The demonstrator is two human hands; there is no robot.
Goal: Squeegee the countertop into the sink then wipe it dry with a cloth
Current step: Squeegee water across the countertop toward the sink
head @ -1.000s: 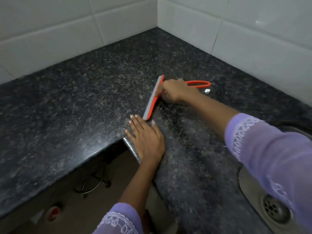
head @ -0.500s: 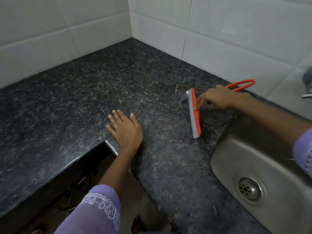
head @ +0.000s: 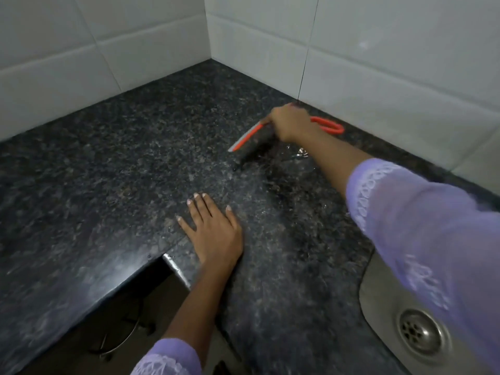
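Note:
An orange squeegee [head: 246, 139] with a grey blade is tilted just above the dark speckled granite countertop [head: 108, 158], close to the back wall. My right hand [head: 290, 123] grips it near the blade, and its orange loop handle sticks out to the right behind the hand. Water drops glint on the counter just right of the blade. My left hand [head: 213, 231] rests flat on the counter by the inner corner of its front edge, fingers spread. The steel sink [head: 378, 307] with its drain lies at the lower right, partly hidden by my purple sleeve. No cloth is in view.
White tiled walls [head: 378, 63] meet in a corner behind the counter. Below the counter's front edge is a dark open space with a wire object on the floor [head: 121, 336].
My right hand has carried the squeegee from beside the sink back toward the wall, with the blade now slanting left. The view has swung right. My left hand has stayed flat on the counter.

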